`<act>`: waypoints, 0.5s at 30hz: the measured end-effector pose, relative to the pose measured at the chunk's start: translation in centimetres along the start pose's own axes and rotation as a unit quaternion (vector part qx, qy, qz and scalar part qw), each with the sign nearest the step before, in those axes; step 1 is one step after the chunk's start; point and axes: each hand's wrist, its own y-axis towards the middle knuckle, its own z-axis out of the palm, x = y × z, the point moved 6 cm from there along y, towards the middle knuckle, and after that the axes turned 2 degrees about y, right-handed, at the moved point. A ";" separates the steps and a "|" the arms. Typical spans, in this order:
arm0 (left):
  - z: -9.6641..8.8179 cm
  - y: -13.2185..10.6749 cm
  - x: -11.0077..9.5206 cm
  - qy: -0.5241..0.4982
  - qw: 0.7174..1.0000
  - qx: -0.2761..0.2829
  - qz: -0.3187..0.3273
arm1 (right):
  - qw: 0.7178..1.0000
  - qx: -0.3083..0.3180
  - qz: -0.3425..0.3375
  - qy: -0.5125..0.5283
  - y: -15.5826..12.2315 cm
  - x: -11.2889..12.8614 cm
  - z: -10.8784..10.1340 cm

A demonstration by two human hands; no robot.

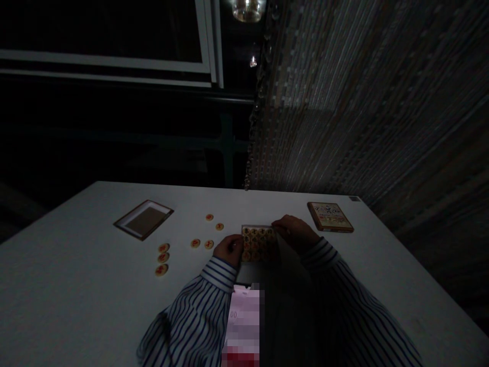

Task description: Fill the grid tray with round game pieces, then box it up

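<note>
In the head view, the box of pieces point(257, 243) lies between the left hand point(228, 250), fingers curled at its left edge, and the right hand point(294, 230), fingers bent over its far-right corner, actual grip unclear; loose discs point(208, 244) lie to the box's left.

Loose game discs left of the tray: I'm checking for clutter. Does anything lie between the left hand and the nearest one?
Nothing visible does. The left hand rests at the left edge of the piece-filled tray, and only bare white table lies between it and the nearest disc.
</note>
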 end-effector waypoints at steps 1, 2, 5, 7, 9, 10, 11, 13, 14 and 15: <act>0.0 0.0 -0.1 -0.001 1.000 -0.001 0.003 | 1.000 -0.003 -0.002 0.002 0.0 0.0 0.1; 0.0 0.0 -0.1 0.000 1.000 -0.003 0.007 | 1.000 -0.005 -0.004 0.004 0.0 -0.1 0.1; -0.1 0.0 -0.3 0.006 1.000 -0.004 0.012 | 1.000 -0.007 -0.010 0.010 0.1 -0.2 0.4; -0.2 0.0 -0.3 0.009 1.000 -0.005 0.013 | 1.000 -0.010 -0.014 0.010 0.1 -0.2 0.4; -0.3 0.0 -0.5 0.009 1.000 -0.009 0.016 | 1.000 -0.014 -0.017 0.010 0.1 0.0 0.3; -0.3 0.0 -0.6 0.009 1.000 -0.012 0.019 | 1.000 -0.015 -0.017 0.011 0.1 0.1 0.2; -0.4 0.0 -0.8 0.011 1.000 -0.015 0.022 | 1.000 -0.015 -0.016 0.012 0.1 0.2 0.2; -0.6 0.0 -1.1 0.014 0.999 -0.019 0.029 | 1.000 -0.020 -0.014 0.015 0.1 0.4 0.0; -0.7 0.0 -1.3 0.015 0.999 -0.021 0.033 | 1.000 -0.021 -0.015 0.016 0.1 0.4 -0.1; -0.7 0.0 -1.5 0.014 0.999 -0.023 0.037 | 0.999 -0.024 -0.017 0.018 0.1 0.6 -0.2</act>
